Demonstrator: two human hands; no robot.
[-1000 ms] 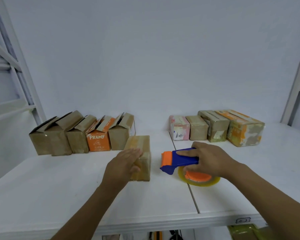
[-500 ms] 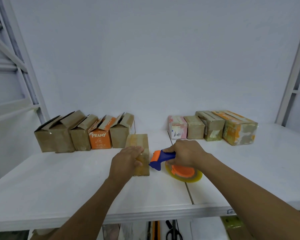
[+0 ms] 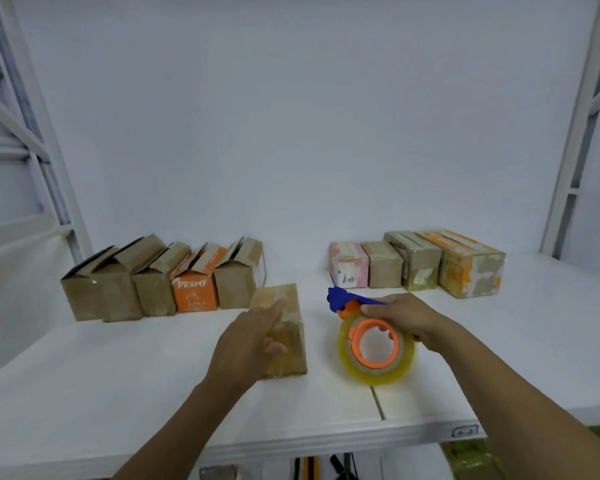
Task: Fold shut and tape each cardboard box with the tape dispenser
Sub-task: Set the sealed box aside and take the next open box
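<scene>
**Taping station: one small carton under the palm, dispenser raised**

A white worktop (image 3: pixel 118 382) carries two rows of cartons along the back wall: five with flaps standing open (image 3: pixel 160 282) at the left, one of them orange and marked PRAMY (image 3: pixel 195 293), and four closed and taped (image 3: pixel 420 263) at the right. Between the rows, nearer the front edge, stands a small brown cardboard box (image 3: pixel 284 327) with its top flaps down. It looks light and thin-walled, likely to slide or dent under a hard press, so it is best steadied from above with a flat palm while tape crosses the seam. The left hand (image 3: pixel 253 344) does that, fingers loosely spread, resting on the box's top and near side. Just right of the box, apart from it, the right hand (image 3: pixel 404 318) is wrapped around the blue handle of the tape dispenser (image 3: pixel 368 332), held off the worktop, its clear tape roll (image 3: pixel 378 368) on an orange hub facing the camera.
</scene>
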